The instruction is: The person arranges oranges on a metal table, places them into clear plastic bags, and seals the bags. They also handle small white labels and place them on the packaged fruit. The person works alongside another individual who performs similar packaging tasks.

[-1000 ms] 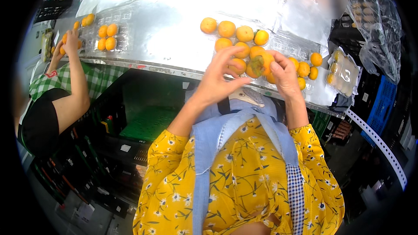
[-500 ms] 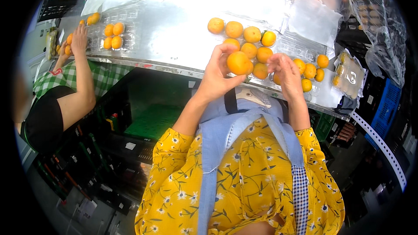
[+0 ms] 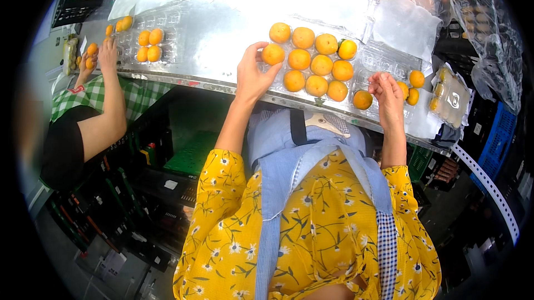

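My left hand (image 3: pixel 256 75) has its fingers and thumb round a mandarin (image 3: pixel 273 54), just left of a clear plastic tray (image 3: pixel 356 77). In that tray sit rows of several mandarins (image 3: pixel 321 65), one with a green patch. My right hand (image 3: pixel 387 97) is over the tray's right part, fingers loosely bent and apart, with nothing seen in them. A single mandarin (image 3: pixel 362 100) lies just left of it. A few loose mandarins (image 3: pixel 416 78) lie to its right, one partly hidden by the hand.
At left, a co-worker's hands (image 3: pixel 107 55) are among mandarins, beside another clear tray (image 3: pixel 154 53). A packed box (image 3: pixel 449 97) of fruit lies at the right end of the metal table (image 3: pixel 217 44). Black, green and blue crates (image 3: pixel 494 139) stand round the table.
My left hand has moved left with a mandarin, from over the tray to its left side. The near row now shows uncovered. My right hand has shifted slightly right, over the loose mandarins.
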The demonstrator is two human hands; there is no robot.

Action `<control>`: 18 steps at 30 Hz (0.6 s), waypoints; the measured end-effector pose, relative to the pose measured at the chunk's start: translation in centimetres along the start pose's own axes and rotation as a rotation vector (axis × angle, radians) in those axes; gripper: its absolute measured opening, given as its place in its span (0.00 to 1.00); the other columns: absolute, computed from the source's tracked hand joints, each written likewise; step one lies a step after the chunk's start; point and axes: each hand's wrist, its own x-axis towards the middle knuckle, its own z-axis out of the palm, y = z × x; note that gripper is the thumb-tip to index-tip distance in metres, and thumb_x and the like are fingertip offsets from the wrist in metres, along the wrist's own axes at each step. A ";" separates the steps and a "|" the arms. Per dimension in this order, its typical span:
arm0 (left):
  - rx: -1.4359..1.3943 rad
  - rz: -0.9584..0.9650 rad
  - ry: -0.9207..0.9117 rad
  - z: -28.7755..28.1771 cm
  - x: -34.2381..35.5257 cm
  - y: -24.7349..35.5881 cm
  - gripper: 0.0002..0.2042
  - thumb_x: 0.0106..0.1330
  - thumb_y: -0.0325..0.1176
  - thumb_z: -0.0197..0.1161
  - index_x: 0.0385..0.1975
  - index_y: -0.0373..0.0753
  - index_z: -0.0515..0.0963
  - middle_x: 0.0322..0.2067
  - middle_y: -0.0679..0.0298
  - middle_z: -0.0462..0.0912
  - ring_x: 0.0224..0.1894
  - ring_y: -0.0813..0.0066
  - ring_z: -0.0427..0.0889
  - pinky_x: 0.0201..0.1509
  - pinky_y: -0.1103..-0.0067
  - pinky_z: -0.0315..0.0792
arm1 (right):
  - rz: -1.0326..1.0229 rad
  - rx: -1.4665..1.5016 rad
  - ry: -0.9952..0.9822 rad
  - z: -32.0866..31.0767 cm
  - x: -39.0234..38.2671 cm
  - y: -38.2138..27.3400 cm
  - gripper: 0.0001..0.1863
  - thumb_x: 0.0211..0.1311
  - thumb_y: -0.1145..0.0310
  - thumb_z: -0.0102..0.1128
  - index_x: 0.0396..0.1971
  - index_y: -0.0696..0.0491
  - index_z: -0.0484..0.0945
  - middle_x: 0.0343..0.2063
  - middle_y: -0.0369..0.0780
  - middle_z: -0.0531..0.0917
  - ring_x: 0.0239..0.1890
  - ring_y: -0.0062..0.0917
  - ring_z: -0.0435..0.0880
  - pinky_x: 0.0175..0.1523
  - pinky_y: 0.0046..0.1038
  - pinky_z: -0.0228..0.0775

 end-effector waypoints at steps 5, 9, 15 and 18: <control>0.302 0.192 0.063 0.7 0.4 -0.7 0.23 0.48 0.30 0.72 0.45 0.37 0.74 0.40 0.58 0.76 0.42 0.65 0.77 0.46 0.73 0.74 | -0.018 -0.046 -0.003 -0.4 0.0 0.5 0.11 0.65 0.61 0.54 0.33 0.55 0.76 0.32 0.35 0.79 0.31 0.16 0.74 0.42 0.19 0.67; 0.328 0.119 0.058 1.0 0.3 -1.0 0.25 0.47 0.32 0.73 0.47 0.38 0.75 0.41 0.59 0.76 0.41 0.65 0.76 0.44 0.73 0.73 | -0.001 -0.062 0.017 -0.3 0.1 0.9 0.09 0.64 0.64 0.57 0.33 0.55 0.76 0.31 0.34 0.79 0.31 0.15 0.74 0.42 0.19 0.67; 0.331 0.069 0.003 0.7 0.3 -1.0 0.26 0.48 0.34 0.73 0.48 0.38 0.74 0.41 0.56 0.75 0.43 0.59 0.74 0.46 0.70 0.70 | -0.314 -0.574 -0.053 2.7 0.6 1.0 0.10 0.57 0.68 0.62 0.38 0.53 0.77 0.32 0.35 0.80 0.33 0.21 0.77 0.40 0.23 0.68; 0.355 0.083 0.064 0.7 0.2 0.0 0.26 0.48 0.34 0.73 0.49 0.37 0.74 0.41 0.58 0.76 0.42 0.62 0.74 0.46 0.71 0.71 | -0.667 -0.934 -0.069 6.0 1.1 0.4 0.16 0.51 0.67 0.66 0.41 0.51 0.78 0.35 0.37 0.80 0.37 0.28 0.76 0.42 0.28 0.67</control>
